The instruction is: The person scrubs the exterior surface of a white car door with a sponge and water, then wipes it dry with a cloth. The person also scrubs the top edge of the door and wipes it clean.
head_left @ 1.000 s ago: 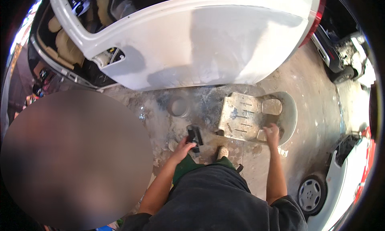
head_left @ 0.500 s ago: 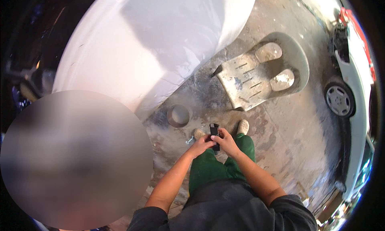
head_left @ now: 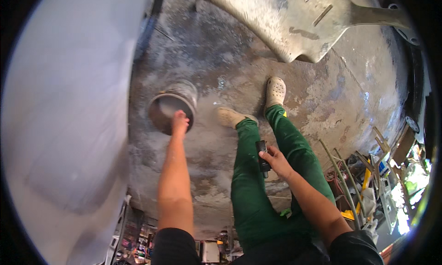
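Observation:
My left hand (head_left: 180, 123) is over the mouth of a round, dirty grey bucket (head_left: 187, 91), its fingers curled closed. Whether anything is inside those fingers is hidden. Pale, cloudy liquid seems to lie in the bucket. In front of my green trousers, my right hand (head_left: 276, 159) grips a small black block-shaped tool (head_left: 263, 155) with a narrow stub at its lower end. The thumb lies across its face.
A large smooth white-grey panel (head_left: 69, 104) fills the left side. A stained plastic chair (head_left: 304, 25) stands ahead. Metal tubes (head_left: 338, 177) and clutter (head_left: 368, 200) lie at the right. Part of a car wheel (head_left: 405, 32) shows at the far right. The concrete floor (head_left: 221, 173) is stained.
My left hand has left the black tool and reached left to the bucket. The right hand keeps hold of the tool. The view has shifted toward the bucket, and my feet stand farther apart.

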The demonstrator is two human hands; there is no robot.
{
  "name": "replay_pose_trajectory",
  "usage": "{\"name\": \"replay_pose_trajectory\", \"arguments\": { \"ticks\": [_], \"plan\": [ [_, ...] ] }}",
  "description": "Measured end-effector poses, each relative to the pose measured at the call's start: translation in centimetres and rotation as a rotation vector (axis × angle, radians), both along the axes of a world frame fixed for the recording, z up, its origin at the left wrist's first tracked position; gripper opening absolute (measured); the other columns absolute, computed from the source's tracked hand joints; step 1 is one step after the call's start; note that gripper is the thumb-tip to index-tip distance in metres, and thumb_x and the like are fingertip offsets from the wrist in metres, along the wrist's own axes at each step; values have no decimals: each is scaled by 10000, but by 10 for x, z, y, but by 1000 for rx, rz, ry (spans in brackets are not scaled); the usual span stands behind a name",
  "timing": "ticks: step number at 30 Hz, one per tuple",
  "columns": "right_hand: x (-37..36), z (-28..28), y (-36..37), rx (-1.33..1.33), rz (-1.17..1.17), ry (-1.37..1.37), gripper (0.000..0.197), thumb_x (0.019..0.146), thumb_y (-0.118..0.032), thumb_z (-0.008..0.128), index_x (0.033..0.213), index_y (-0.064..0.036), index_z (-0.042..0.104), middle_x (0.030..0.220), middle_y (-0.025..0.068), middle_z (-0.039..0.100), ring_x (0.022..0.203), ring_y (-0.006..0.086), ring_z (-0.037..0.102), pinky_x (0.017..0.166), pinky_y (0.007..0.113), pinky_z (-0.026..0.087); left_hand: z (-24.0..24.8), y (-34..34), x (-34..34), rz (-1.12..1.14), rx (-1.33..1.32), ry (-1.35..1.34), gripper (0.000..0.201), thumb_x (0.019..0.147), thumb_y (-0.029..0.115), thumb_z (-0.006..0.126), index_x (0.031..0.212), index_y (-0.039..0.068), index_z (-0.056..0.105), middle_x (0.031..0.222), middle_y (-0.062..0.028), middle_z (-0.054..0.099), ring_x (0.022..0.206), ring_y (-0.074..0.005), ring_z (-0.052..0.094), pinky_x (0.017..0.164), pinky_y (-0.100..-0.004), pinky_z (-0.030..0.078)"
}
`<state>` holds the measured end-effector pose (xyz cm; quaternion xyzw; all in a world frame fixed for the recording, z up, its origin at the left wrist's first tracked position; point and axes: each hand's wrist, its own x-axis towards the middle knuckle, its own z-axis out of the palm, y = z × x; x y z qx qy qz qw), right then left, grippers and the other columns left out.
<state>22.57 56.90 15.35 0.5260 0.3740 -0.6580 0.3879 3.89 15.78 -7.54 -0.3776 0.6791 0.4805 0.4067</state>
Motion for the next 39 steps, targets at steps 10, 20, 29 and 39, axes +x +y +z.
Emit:
{"name": "replay_pose_trajectory", "arguments": {
  "ticks": [10, 20, 29, 39],
  "plan": [
    [13, -31, -5, 35, 205, 65, 624, 982, -390, 731, 1368, 64, 548, 1136, 116, 675, 1015, 170, 616, 887, 319, 502, -71, 55, 3, -56, -241, 81, 380, 996, 210, 556, 1282, -31, 620, 1188, -193, 703, 1028, -315, 674, 899, -421, 518],
    [-83, -12, -51, 150, 431, 311, 715, 969, -436, 703, 1439, 68, 511, 1344, 254, 640, 1252, 311, 618, 1065, 409, 462, 198, 36, 23, -361, -400, 471, 423, 1092, 220, 469, 1464, 31, 537, 1546, -171, 473, 1395, -329, 480, 1131, -477, 414],
    [-205, 13, -168, 46, 280, 283, 618, 971, -434, 672, 1372, 28, 589, 1268, 180, 671, 1106, 266, 645, 947, 402, 494, 560, 67, 45, 315, -103, 767, 375, 1092, 155, 430, 1403, -48, 480, 1537, -221, 456, 1417, -380, 469, 1093, -573, 510],
    [-238, 92, -291, -253, -186, 73, 541, 943, -373, 757, 1366, -101, 559, 1237, 106, 630, 1064, 242, 610, 903, 437, 515, 580, 25, 71, 952, 135, 742, 663, 1080, 452, 471, 1609, 116, 258, 1690, -173, 221, 1556, -423, 221, 1177, -751, 236]
  ]
}}
